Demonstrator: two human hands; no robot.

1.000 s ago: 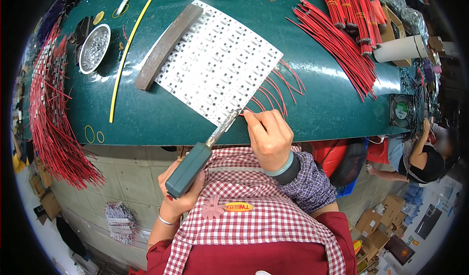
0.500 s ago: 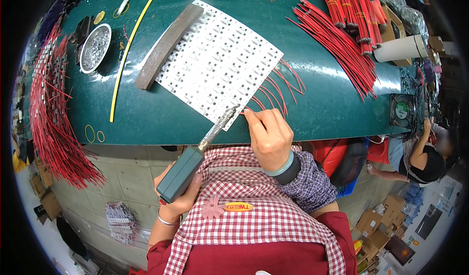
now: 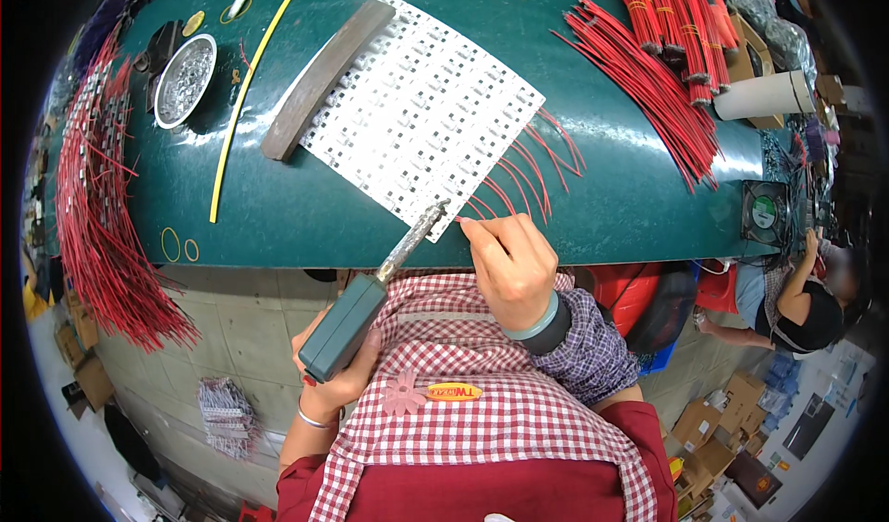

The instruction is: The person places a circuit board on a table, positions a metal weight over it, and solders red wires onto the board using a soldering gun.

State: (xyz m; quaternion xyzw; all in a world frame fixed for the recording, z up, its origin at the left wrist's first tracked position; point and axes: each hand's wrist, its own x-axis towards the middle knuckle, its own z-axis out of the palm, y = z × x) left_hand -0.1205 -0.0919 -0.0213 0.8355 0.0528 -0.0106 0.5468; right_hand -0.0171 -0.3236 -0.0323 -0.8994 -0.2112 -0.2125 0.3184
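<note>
Here, green-handled soldering iron [image 3: 344, 327] in curled left hand [image 3: 350, 379], red wire [image 3: 459, 219] in pinched right hand [image 3: 515, 270].

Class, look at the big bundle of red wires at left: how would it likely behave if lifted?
The bundle of red wires would probably flop, since its strands curve and trail past the edge of the table. It may also splay or tangle, because its lower ends fan out with no tie visible there.
</note>
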